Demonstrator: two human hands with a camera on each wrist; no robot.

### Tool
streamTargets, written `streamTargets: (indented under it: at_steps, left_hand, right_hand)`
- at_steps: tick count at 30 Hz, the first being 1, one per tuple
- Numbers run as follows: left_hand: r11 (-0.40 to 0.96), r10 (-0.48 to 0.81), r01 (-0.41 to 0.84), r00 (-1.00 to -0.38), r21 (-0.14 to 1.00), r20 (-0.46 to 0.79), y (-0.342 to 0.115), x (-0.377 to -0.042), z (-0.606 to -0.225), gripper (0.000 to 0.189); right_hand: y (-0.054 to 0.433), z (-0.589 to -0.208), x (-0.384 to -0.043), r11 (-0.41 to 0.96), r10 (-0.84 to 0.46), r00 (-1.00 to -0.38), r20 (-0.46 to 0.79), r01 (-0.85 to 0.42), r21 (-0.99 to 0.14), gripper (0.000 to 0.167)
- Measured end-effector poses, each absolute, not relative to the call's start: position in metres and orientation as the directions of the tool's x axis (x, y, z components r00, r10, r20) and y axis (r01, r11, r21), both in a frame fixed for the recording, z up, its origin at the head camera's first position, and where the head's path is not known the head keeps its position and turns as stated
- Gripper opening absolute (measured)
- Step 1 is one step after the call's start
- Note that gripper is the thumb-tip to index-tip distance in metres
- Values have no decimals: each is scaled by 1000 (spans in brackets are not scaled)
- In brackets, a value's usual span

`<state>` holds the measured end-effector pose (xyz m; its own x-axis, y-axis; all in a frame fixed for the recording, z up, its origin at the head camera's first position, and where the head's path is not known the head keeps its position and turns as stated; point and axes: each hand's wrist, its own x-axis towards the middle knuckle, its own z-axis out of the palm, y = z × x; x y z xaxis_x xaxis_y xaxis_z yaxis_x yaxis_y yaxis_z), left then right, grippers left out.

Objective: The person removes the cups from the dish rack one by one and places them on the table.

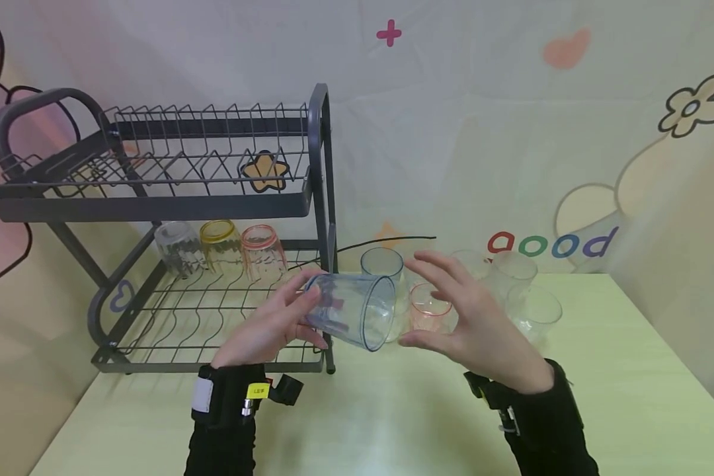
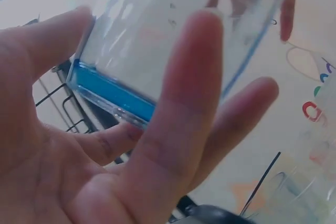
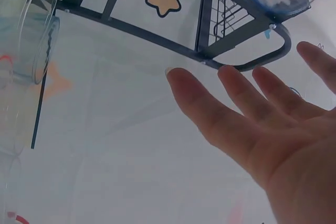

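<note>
My left hand (image 1: 276, 320) grips a clear blue-tinted drinking glass (image 1: 350, 307) by its base end, thumb and fingers around it. The glass lies tipped on its side in the air, its blue rim facing right. In the left wrist view the thick blue base of the glass (image 2: 113, 90) shows close to the palm. My right hand (image 1: 473, 311) is to the right of the rim, fingers spread and thumb apart, holding nothing. Behind it, a pink-rimmed glass (image 1: 430, 318) and a blue-rimmed glass (image 1: 382, 263) stand on the table, partly covered by the hands and the held glass.
A dark two-tier dish rack (image 1: 155, 208) stands at the left. On its lower shelf are a clear glass (image 1: 180, 250), a yellow glass (image 1: 222, 248) and a pink glass (image 1: 264, 254), all upside down. Several clear glasses (image 1: 534, 309) stand at the right on the pale green table (image 1: 625, 390).
</note>
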<state>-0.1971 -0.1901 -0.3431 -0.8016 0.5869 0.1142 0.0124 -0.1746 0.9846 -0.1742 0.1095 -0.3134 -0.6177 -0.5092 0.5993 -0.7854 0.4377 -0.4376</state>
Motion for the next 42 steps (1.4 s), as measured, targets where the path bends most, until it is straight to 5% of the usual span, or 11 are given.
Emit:
streamTargets:
  at_steps: [13, 26, 34, 42]
  left_hand:
    - [-177, 653, -54, -754, 983, 76, -163, -199, -349, 52]
    - [-153, 654, -60, -754, 986, 56, -149, -200, -354, 56]
    - [-52, 641, -1, -767, 999, 33, -146, -205, -354, 57]
    - [86, 527, 60, -850, 994, 6, -159, -203, -352, 53]
  right_hand:
    - [87, -316, -167, 304, -543, -570, 616, -818, -488, 92]
    - [88, -312, -164, 324, -526, -568, 633, -822, -468, 79]
    - [90, -312, -162, 403, -528, -628, 572, -778, -482, 74]
    - [95, -315, -166, 504, -542, -700, 465, -714, -486, 72]
